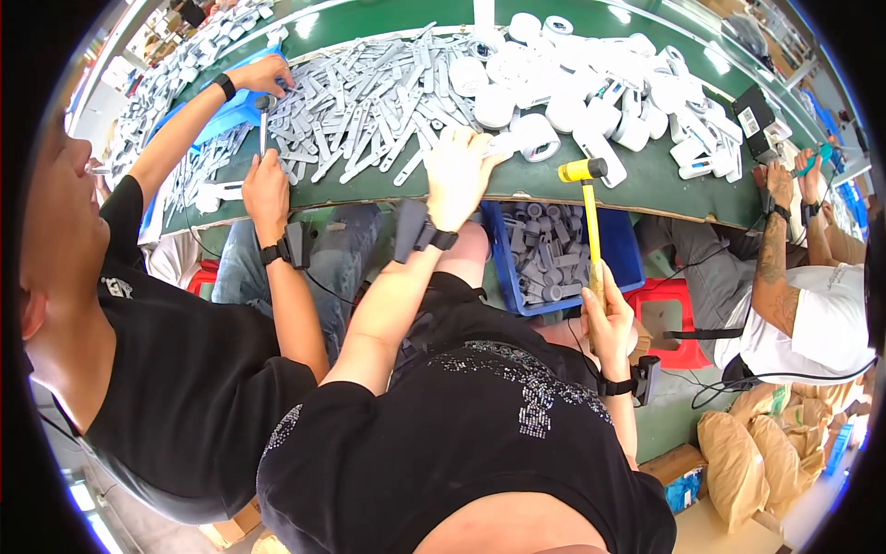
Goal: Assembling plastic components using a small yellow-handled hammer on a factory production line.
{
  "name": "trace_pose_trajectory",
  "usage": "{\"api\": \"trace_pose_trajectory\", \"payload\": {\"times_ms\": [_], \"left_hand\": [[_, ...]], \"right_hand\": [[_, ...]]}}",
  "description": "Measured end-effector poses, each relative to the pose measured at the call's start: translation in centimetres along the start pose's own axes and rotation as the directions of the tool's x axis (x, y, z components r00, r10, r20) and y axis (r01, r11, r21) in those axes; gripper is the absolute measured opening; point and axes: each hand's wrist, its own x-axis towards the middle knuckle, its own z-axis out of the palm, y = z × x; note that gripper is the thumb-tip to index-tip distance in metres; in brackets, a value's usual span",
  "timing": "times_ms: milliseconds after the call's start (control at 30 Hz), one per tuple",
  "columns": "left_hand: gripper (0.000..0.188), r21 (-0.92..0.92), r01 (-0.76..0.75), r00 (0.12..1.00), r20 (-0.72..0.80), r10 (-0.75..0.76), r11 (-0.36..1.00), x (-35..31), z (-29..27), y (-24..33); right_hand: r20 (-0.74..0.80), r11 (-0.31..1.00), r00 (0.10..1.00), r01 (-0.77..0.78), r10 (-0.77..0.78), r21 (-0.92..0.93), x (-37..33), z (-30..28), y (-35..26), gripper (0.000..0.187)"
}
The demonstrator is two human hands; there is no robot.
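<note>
My left hand (459, 174) reaches over the near edge of the green table, its fingers closed on the narrow end of a white round-headed plastic part (537, 138). The fingertips partly hide that end. My right hand (606, 319) is wrapped round the handle of a mallet (592, 217) with a yellow-and-black head. It is held upright, its head up beside the white parts and near the table edge. Left of my left hand lies a wide heap of flat grey plastic strips (355, 115). A heap of white round-headed parts (581, 83) spreads to the right.
Below the table edge stands a blue bin (629, 254) of grey parts. At left, a co-worker in black holds a hammer (265, 111) and reaches to a blue tray (231, 115). Another person works at right beside a black box (759, 120). A red stool (669, 319) stands below.
</note>
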Motion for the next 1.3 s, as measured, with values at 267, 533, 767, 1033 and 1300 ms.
{"api": "trace_pose_trajectory", "payload": {"times_ms": [267,533,767,1033,1300], "left_hand": [[0.023,-0.066,-0.039,0.993,0.108,0.046,0.997,1.2,-1.3,-1.4],[0.021,-0.140,-0.057,0.988,0.136,0.076,0.989,1.3,-0.6,-1.4],[0.022,-0.149,-0.078,0.986,0.138,0.098,0.986,1.3,-0.3,-1.3],[0.023,-0.081,-0.035,0.987,0.154,0.047,0.996,1.2,-0.5,-1.0],[0.021,-0.298,0.169,0.977,0.180,-0.118,0.940,1.1,0.2,-1.9]], "right_hand": [[0.041,1.000,0.999,0.005,-0.006,0.021,0.2,0.3,-0.2,0.052],[0.047,1.000,0.999,0.010,-0.009,-0.029,0.3,0.8,-0.4,0.053],[0.071,0.985,0.996,0.072,-0.061,-0.155,1.6,2.1,-1.9,0.052],[0.166,0.792,0.878,0.478,-0.450,-0.381,5.3,3.7,-3.1,0.050],[0.300,0.709,0.911,0.409,-0.283,-0.574,6.9,3.3,-5.1,0.049]]}}
